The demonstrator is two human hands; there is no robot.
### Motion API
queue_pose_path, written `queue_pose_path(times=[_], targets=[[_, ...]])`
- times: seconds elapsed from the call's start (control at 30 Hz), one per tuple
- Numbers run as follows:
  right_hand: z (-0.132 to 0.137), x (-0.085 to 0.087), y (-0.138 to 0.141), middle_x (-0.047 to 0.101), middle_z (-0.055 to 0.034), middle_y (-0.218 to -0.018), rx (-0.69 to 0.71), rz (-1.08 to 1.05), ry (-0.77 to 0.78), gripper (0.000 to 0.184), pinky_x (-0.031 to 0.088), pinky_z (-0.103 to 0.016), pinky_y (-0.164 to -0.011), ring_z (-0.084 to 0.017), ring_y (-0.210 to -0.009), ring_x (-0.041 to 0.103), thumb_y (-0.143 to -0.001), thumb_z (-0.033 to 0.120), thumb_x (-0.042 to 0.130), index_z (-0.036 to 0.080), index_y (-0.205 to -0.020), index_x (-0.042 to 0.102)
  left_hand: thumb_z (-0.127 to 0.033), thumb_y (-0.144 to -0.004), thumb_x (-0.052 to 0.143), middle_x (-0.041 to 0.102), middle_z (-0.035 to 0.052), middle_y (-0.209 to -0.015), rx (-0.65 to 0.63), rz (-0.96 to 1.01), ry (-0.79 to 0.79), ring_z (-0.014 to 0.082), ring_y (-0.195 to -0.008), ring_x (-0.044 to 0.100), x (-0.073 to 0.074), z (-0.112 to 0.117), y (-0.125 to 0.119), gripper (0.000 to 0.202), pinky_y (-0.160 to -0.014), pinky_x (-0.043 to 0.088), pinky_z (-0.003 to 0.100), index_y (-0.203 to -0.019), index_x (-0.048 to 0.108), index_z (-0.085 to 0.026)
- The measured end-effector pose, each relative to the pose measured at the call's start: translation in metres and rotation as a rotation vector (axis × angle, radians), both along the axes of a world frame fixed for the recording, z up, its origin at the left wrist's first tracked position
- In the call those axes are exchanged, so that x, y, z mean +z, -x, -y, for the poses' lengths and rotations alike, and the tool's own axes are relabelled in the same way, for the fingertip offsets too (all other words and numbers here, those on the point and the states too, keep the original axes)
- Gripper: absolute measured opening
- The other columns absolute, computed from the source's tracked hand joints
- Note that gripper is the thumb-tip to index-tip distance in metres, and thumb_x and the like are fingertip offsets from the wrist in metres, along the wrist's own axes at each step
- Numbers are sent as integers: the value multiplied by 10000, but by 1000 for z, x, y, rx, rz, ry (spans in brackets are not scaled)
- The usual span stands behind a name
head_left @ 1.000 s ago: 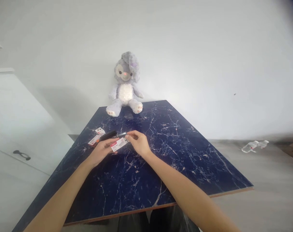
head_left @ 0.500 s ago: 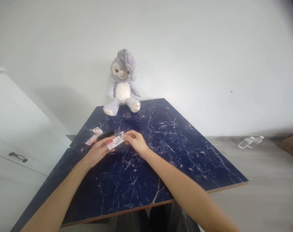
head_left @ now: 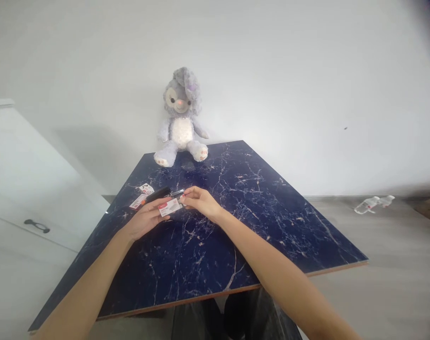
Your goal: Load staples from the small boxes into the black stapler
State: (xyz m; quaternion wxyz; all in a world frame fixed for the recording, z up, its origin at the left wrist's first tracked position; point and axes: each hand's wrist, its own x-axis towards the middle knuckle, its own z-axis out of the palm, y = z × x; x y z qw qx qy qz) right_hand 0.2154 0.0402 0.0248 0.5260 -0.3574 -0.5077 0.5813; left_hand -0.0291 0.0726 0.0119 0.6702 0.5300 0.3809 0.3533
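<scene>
Compared with a second ago, the small red-and-white box (head_left: 171,208) in the left hand (head_left: 145,220) has turned nearer to level, and the right hand (head_left: 201,203), at its end, has flattened, wrist raised slightly (the whole head view has dipped a little, too).

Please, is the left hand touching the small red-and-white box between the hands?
Touching: the head view shows the left hand holding the box by its left end.

Smooth paper packet (head_left: 169,208), glossy tabletop (head_left: 201,264)
</scene>
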Motion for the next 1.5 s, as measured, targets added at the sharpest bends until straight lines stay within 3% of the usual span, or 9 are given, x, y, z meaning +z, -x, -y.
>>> queue_pose_path(times=[0.13, 0.3, 0.43, 0.63, 0.77, 0.97, 1.1, 1.23, 1.5], targets=[[-4, -1, -11, 694, 10, -764, 18, 189, -150, 381, 535, -261, -618, -134, -642, 638, -676, 359, 833, 202, -973, 653, -216, -794, 747, 665, 122, -1283, -46, 17, 28, 278, -1105, 660, -3, -2, 3, 400, -872, 588, 364, -1193, 718, -229], [-7, -14, 1, 679, 7, -768, -61, 85, -88, 254, 552, -265, -623, -127, -628, 634, -766, 388, 741, 202, -910, 646, -280, -746, 784, 607, 136, -1365, -117, 5, -28, 345, -1220, 590, 4, 2, 2, 532, -968, 551, 457, -1264, 675, -230], [-8, -24, 12, 675, 9, -811, -261, 154, -92, 241, 565, -276, -613, -133, -624, 645, -758, 353, 737, 224, -943, 652, -324, -720, 820, 650, 110, -1305, -20, -130, -139, 307, -1159, 627, 7, 9, -10, 546, -970, 552, 459, -1241, 677, -243], [-8, -19, 5, 724, -25, -916, -293, 197, -204, 216, 570, -307, -806, -160, -809, 689, -751, 323, 752, 215, -928, 691, -437, -736, 792, 654, 101, -1289, 40, -223, -287, 300, -1148, 620, 10, 9, -17, 576, -916, 572, 439, -1257, 651, -238], [-10, -20, 5, 740, -33, -887, -256, 114, -145, 205, 579, -316, -784, -165, -777, 698, -787, 342, 718, 204, -938, 697, -478, -767, 753, 700, 101, -1169, -15, -423, -338, 258, -935, 672, 9, 7, -16, 667, -748, 601, 396, -1364, 562, -250], [-11, -22, 11, 746, -38, -874, -319, -5, -43, 193, 585, -300, -754, -167, -774, 702, -816, 353, 680, 191, -921, 696, -490, -791, 720, 705, 88, -1138, -65, -396, -321, 263, -980, 671, 7, 10, -18, 640, -812, 595, 426, -1353, 555, -231], [-3, -19, 12, 745, -24, -876, -356, 201, -138, 183, 574, -304, -753, -177, -781, 700, -859, 372, 634, 215, -903, 716, -446, -760, 764, 687, 83, -1205, -92, -379, -377, 276, -1047, 665, 4, 12, -20, 638, -907, 566, 444, -1330, 567, -239], [7, -16, 11, 745, -1, -887, -332, 482, -347, 182, 541, -301, -803, -165, -777, 687, -900, 338, 598, 248, -974, 738, -436, -776, 755, 713, 79, -1117, -72, -360, -422, 270, -1029, 677, 1, 12, -22, 652, -921, 559, 448, -1357, 534, -237], [10, -18, 20, 710, -42, -1117, -258, 533, -377, 334, 550, -286, -777, -143, -811, 677, -870, 243, 609, 228, -1201, 650, -419, -780, 753, 687, 94, -1147, -39, -317, -479, 245, -982, 694, -3, 13, -25, 724, -885, 566, 415, -1410, 445, -238]])
